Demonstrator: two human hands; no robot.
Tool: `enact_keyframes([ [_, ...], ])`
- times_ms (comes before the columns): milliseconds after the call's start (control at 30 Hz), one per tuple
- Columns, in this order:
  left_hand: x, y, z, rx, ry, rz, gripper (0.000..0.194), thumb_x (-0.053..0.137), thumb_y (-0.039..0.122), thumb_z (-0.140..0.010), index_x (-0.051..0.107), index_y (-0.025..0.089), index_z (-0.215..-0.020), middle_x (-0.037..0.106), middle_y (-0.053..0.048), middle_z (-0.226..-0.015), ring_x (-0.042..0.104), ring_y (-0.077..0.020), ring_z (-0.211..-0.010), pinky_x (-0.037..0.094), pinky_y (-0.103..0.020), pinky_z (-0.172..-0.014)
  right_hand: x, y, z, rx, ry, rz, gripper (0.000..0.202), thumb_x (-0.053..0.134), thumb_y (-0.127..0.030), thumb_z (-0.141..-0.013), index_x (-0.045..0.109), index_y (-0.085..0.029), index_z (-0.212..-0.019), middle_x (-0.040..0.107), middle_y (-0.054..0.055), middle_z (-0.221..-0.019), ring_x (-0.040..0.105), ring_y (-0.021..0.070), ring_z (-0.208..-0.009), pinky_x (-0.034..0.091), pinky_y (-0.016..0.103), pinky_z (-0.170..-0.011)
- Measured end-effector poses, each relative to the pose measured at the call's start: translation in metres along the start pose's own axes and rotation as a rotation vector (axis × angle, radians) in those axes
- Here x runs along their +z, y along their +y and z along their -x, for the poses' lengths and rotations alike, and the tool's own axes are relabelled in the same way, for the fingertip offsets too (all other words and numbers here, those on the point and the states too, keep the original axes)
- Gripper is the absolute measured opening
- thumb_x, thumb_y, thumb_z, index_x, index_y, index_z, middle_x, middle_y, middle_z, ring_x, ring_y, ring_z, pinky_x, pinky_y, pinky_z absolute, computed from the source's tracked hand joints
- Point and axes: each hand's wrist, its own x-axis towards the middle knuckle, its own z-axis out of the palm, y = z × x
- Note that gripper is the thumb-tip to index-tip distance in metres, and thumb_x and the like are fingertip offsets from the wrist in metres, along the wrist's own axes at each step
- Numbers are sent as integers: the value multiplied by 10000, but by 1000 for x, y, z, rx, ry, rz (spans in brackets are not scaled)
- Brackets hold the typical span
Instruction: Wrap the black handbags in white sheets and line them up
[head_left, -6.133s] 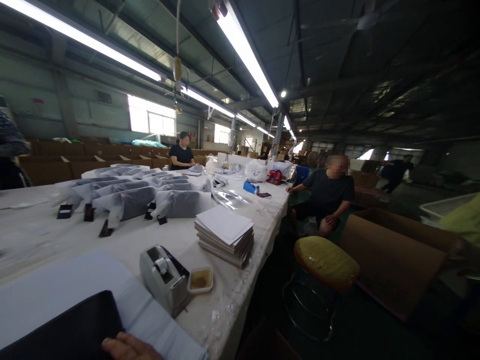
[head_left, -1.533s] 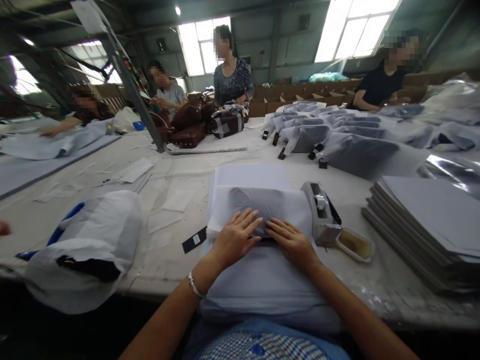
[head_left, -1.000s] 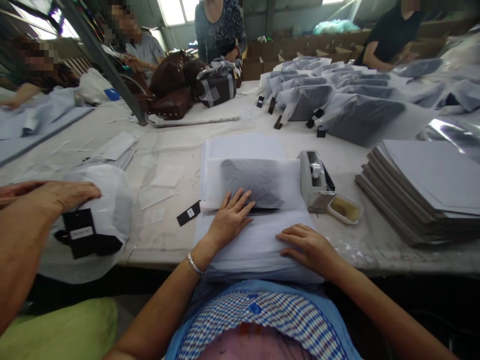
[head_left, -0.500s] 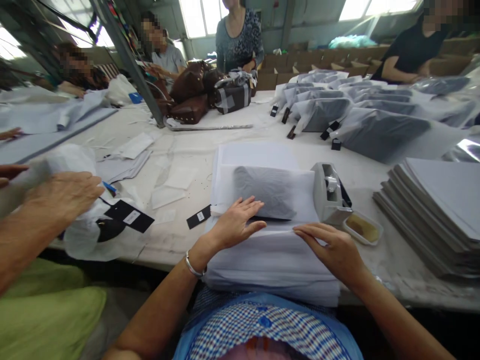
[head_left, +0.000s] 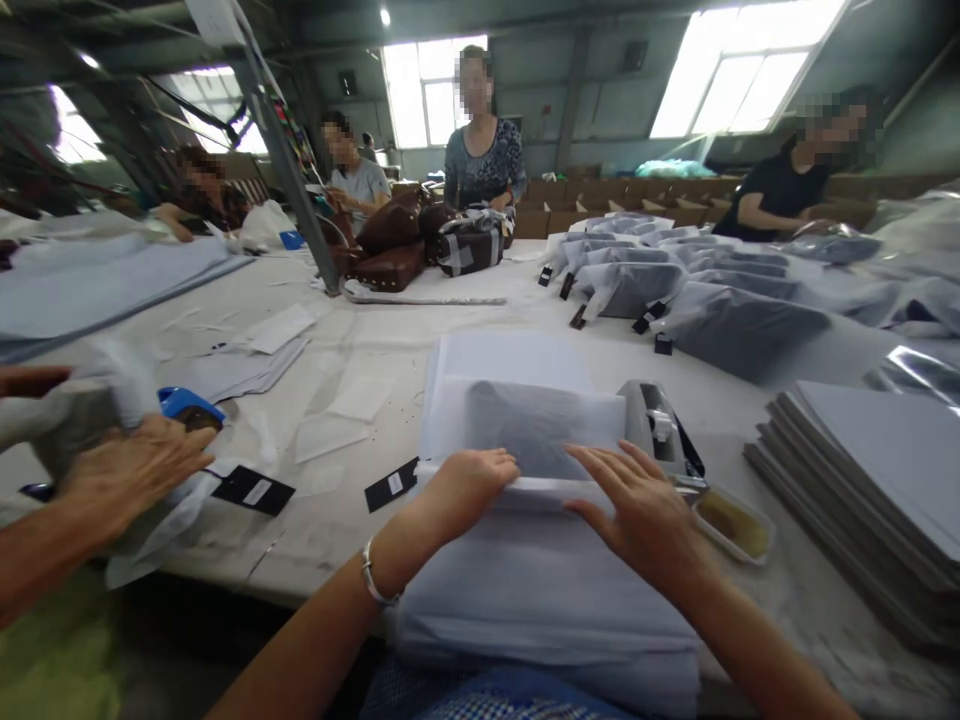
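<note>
In front of me a dark flat item [head_left: 517,415], which looks like a small bag or pouch, shows through thin white wrapping paper [head_left: 551,497]. The near edge of this paper is folded up across it. My left hand [head_left: 465,490] has its fingers curled over the left part of the fold. On the right part lies my right hand [head_left: 634,505], fingers stretched out and thumb apart. A black hang tag [head_left: 392,484] sticks out on the left. Beneath everything is a stack of white sheets [head_left: 547,610], hanging over the table edge.
A tape dispenser [head_left: 656,430] and a small plastic dish [head_left: 735,525] stand at the right, beside a thick paper stack [head_left: 862,480]. Wrapped bags [head_left: 742,310] fill the right back; brown bags [head_left: 390,265] lie further back. A co-worker's hand [head_left: 142,470] works at the left.
The near paper edge has been folded up over the dark item. My left hand has curled onto the fold, and my right hand has opened over it. My view has tilted up.
</note>
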Motion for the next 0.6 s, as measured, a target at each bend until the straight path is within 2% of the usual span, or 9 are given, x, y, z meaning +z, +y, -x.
enact_keyframes([
  [100,-3,-3,-3,-17,-58,17,200,469,108,-939,642,200,-899,720,-26,-890,690,-182,-875,512,-252,-771,9,2,-13,-38,-94,-62,274,635,-304,-896,613,-245,-1163,675,61,-1217,613,252,-1131,327,535,-1109],
  [167,-7,-5,-4,-73,-75,46,173,497,178,-950,651,213,-881,719,-9,-839,690,-176,-788,487,-235,-691,15,7,-20,-16,-119,-141,86,622,-262,-904,657,-256,-982,708,23,-1143,655,222,-1043,347,527,-1096],
  [200,-9,-7,-5,-105,-76,74,157,516,208,-948,663,223,-895,723,-2,-831,690,-177,-771,473,-231,-669,17,11,-22,8,-127,-187,62,611,-250,-911,662,-260,-944,720,8,-1107,671,206,-995,367,512,-1085],
  [300,-12,-13,-7,-204,-51,197,140,568,242,-923,701,256,-965,748,13,-851,694,-180,-786,448,-229,-668,20,20,-29,90,-157,-307,127,565,-234,-930,683,-274,-958,741,-7,-1032,685,190,-939,477,426,-988],
  [400,-14,-18,-11,-289,-35,297,156,594,314,-912,737,258,-936,760,6,-841,687,-177,-768,434,-236,-673,18,24,-33,153,-176,-352,135,576,-285,-924,705,-283,-963,745,-4,-994,687,197,-924,550,353,-857],
  [433,-15,-18,-12,-311,-37,317,170,607,351,-904,747,253,-908,759,3,-818,680,-176,-746,427,-239,-662,16,23,-33,168,-161,-334,141,605,-309,-907,700,-286,-1009,740,3,-1025,684,207,-942,553,361,-862],
  [500,-16,-20,-15,-341,-45,353,194,641,401,-874,756,246,-856,753,1,-780,664,-172,-715,416,-240,-643,13,20,-32,175,-93,-249,303,665,-342,-865,646,-281,-1162,701,31,-1162,654,242,-1046,517,429,-956],
  [567,-15,-21,-17,-364,-49,388,201,670,425,-843,757,245,-819,748,2,-770,654,-170,-709,415,-239,-642,10,14,-28,140,-10,-160,466,688,-342,-847,561,-258,-1288,610,73,-1322,579,273,-1185,433,501,-1059],
  [600,-14,-22,-18,-371,-51,405,209,676,438,-832,755,246,-808,747,4,-771,652,-170,-712,418,-239,-649,9,11,-26,113,29,-136,485,680,-335,-855,538,-249,-1310,561,88,-1380,533,279,-1244,394,518,-1094],
])
